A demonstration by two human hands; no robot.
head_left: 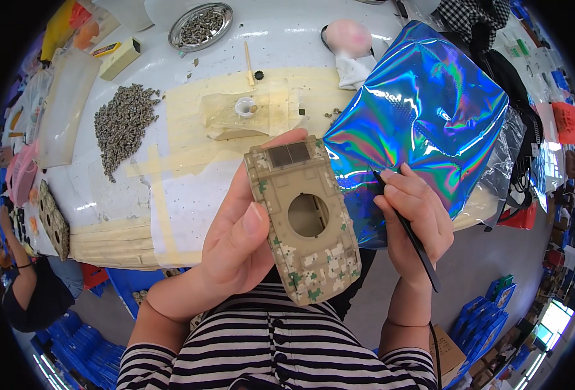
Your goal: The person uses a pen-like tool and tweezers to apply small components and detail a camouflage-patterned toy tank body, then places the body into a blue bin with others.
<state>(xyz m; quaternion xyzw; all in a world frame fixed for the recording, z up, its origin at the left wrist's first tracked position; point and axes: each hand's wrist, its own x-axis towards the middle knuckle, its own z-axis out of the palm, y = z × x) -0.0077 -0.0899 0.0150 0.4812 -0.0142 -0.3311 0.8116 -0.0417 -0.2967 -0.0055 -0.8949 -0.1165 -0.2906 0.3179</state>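
Camouflage tank hull (307,224): gripped in closed left hand (235,240); right hand (417,218) closed around thin black tool (409,231), above worktop (190,175)

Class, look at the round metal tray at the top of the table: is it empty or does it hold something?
Not empty. The metal tray holds a heap of small grey parts covering most of its middle.

left hand (245,237): raised, palm up, fingers curled gripping | right hand (414,221): closed, pinching

White worktable (105,188) (tape-patched); grey floor (482,260); blue crates (489,318) below.
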